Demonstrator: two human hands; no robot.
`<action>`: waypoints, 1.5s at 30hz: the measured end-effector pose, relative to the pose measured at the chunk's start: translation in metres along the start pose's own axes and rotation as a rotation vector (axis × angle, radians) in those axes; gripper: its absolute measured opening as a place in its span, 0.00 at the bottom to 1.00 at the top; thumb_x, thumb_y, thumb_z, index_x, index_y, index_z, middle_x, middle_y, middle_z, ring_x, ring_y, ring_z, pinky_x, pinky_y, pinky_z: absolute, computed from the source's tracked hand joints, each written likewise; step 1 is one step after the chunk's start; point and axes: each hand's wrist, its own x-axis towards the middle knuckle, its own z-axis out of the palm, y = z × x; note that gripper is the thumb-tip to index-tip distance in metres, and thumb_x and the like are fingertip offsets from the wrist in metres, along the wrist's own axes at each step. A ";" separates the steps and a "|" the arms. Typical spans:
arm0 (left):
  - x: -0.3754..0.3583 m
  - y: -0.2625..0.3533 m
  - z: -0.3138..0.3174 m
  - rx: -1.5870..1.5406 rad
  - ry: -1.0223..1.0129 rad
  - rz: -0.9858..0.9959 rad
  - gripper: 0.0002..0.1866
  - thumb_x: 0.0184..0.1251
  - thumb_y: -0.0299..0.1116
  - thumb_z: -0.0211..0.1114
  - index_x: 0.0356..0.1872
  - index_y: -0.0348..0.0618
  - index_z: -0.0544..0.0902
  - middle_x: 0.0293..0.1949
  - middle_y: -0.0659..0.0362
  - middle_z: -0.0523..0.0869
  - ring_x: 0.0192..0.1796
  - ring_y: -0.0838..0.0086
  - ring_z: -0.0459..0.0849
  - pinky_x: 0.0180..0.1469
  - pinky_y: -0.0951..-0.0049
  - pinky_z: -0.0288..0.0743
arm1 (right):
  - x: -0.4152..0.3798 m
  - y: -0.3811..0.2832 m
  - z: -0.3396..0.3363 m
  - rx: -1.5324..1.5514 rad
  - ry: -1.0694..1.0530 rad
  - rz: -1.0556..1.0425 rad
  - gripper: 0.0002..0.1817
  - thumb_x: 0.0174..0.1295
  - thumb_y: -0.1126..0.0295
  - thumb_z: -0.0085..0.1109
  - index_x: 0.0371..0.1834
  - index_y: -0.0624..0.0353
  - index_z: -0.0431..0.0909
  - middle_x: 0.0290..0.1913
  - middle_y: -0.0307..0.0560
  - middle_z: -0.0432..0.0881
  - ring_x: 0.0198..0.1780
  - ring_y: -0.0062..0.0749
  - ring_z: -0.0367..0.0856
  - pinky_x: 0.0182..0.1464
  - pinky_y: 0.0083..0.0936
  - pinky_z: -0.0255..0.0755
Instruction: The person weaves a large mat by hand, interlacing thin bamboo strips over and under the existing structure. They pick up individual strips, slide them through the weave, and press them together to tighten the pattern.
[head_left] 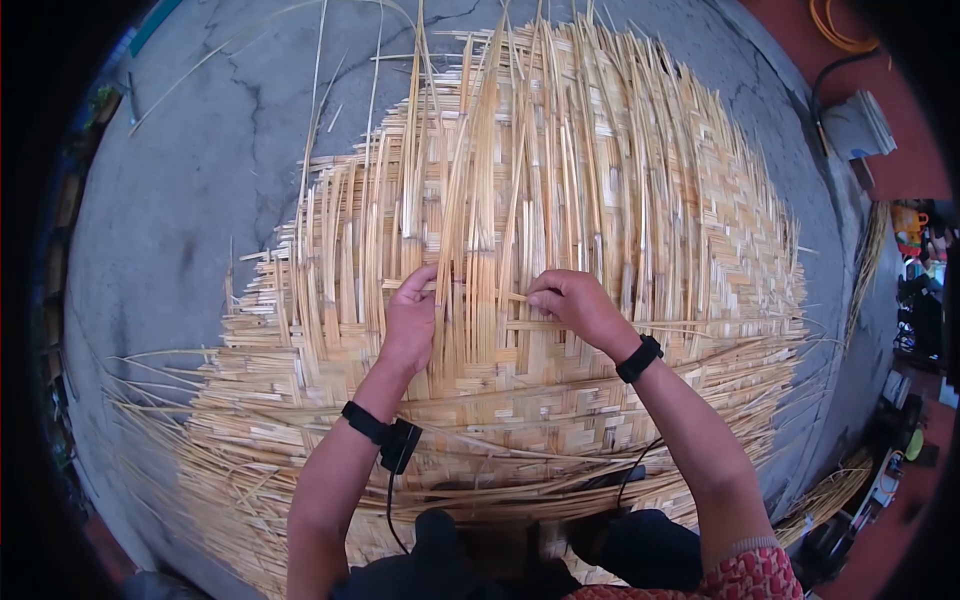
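Note:
A large woven bamboo mat (740, 240) lies before me, its long split strips pointing away from me. My right hand (578, 308) pinches one end of a narrow crosswise bamboo strip (515, 296) between thumb and fingers. That strip passes among a bundle of raised lengthwise strips (472, 240). On the bundle's other side, my left hand (410, 315) is closed at the same strip, with some fingertips hidden by the lengthwise strips. Another crosswise strip (665, 326) runs across the weave just below my right hand.
Grey cracked concrete (170, 220) surrounds the mat. Loose strip ends (150, 375) stick out on the left. My knees (650, 550) are at the near edge, and a black cable (392, 515) hangs from my left wrist. Bundled strips (835, 490) and clutter lie at right.

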 end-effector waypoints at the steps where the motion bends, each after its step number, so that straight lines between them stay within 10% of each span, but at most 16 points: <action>1: -0.001 0.001 0.003 -0.004 0.022 0.000 0.19 0.76 0.16 0.56 0.65 0.39 0.80 0.46 0.56 0.91 0.38 0.78 0.90 0.39 0.78 0.85 | -0.001 -0.001 0.001 0.000 0.000 0.002 0.05 0.67 0.70 0.67 0.40 0.60 0.85 0.38 0.48 0.86 0.40 0.39 0.85 0.45 0.32 0.78; 6: 0.000 0.001 0.002 -0.015 0.023 -0.003 0.19 0.76 0.17 0.56 0.64 0.39 0.81 0.45 0.58 0.91 0.35 0.80 0.87 0.35 0.79 0.82 | -0.004 -0.008 0.010 -0.349 0.260 -0.283 0.06 0.65 0.70 0.68 0.38 0.60 0.82 0.35 0.47 0.85 0.37 0.39 0.85 0.43 0.33 0.78; 19: -0.005 0.015 0.010 -0.029 -0.028 -0.013 0.19 0.76 0.20 0.60 0.65 0.38 0.79 0.46 0.56 0.91 0.41 0.76 0.91 0.43 0.76 0.88 | 0.004 -0.004 0.013 -0.043 0.101 -0.087 0.06 0.67 0.74 0.68 0.39 0.61 0.78 0.31 0.38 0.80 0.34 0.20 0.75 0.41 0.24 0.73; 30: -0.002 0.016 0.007 -0.035 -0.044 -0.069 0.20 0.76 0.22 0.64 0.66 0.38 0.79 0.50 0.57 0.90 0.45 0.77 0.89 0.46 0.77 0.87 | 0.001 -0.004 0.024 -0.337 0.287 -0.367 0.06 0.66 0.69 0.67 0.38 0.56 0.78 0.36 0.49 0.82 0.39 0.48 0.83 0.42 0.37 0.77; 45: -0.008 -0.001 0.000 0.207 0.170 0.170 0.15 0.78 0.27 0.63 0.61 0.35 0.84 0.48 0.59 0.90 0.47 0.80 0.86 0.49 0.79 0.82 | 0.017 0.000 0.030 -0.435 0.077 -0.085 0.11 0.62 0.64 0.69 0.32 0.59 0.78 0.31 0.49 0.84 0.35 0.47 0.83 0.39 0.41 0.74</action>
